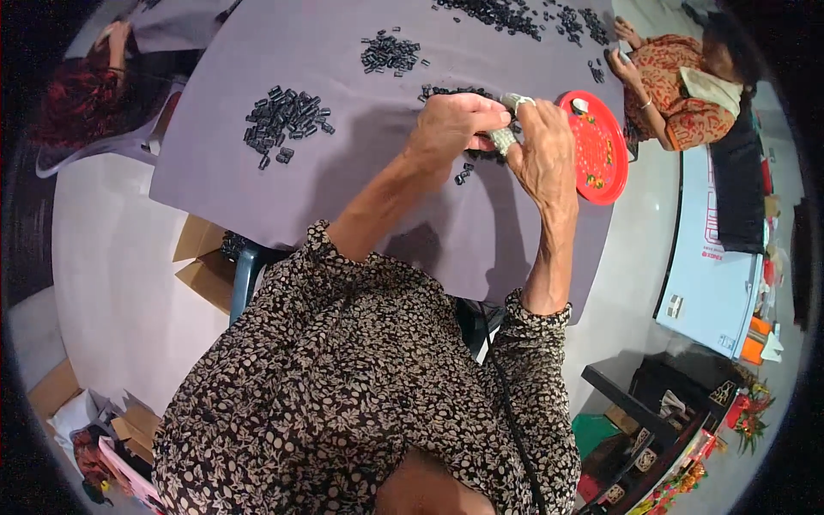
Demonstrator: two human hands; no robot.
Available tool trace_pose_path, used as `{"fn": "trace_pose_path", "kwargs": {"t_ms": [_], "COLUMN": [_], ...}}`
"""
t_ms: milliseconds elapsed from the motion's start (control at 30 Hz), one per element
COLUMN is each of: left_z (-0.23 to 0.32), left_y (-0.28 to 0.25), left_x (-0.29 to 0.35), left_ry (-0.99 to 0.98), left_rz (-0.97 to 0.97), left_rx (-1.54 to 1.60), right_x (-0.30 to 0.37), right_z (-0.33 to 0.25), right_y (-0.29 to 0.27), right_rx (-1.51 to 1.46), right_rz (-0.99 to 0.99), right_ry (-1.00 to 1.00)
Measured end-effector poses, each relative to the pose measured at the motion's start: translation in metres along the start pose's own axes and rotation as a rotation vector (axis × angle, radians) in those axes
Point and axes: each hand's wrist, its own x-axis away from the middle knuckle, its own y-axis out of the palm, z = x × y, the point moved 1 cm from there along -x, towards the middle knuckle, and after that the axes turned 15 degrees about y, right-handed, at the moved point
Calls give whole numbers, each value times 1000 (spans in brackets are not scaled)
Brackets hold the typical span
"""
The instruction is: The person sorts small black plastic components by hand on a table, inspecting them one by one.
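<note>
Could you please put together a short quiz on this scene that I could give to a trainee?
1. Multiple choice: What colour are the small pieces lying in loose piles on the table?
A) white
B) black
C) orange

2. True or false: The right hand is nearer to the round tray than the left hand is.

3. Fill in the blank: The small item between the person's two hands is ____ in colour.

Key: 1. B; 2. true; 3. whitish.
</note>
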Motion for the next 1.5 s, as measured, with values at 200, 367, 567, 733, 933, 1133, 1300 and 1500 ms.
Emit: {"fn": "trace_pose_path", "kwargs": {"t_ms": [200,367,567,733,933,1133,1300,1500], "left_z": [-13,-18,-20,-11,-12,-12,-22,-22], "left_y": [-14,-9,-6,-10,-6,-4,-7,-6], "left_x": [-8,-4,-6,-4,-6,-5,-5,-5], "left_ry": [27,111,90,19,62,-8,-5,-21], "left_rz": [-216,-128,-158,-186,-166,-177,-145,-167], "left_rx": [-168,-62,-149,-219,-246,-290,-276,-360], "right_x": [8,10,11,11,11,16,22,27], "right_z": [5,5,13,12,17,23,26,36], "right_y": [3,5,6,10,15,25,30,40], "right_rx": [-52,-11,158,153,160,97,6,1], "right_rz": [-35,77,64,37,44,48,73,66], "right_ry": [-28,-29,10,-39,-43,-29,-7,-16]}}
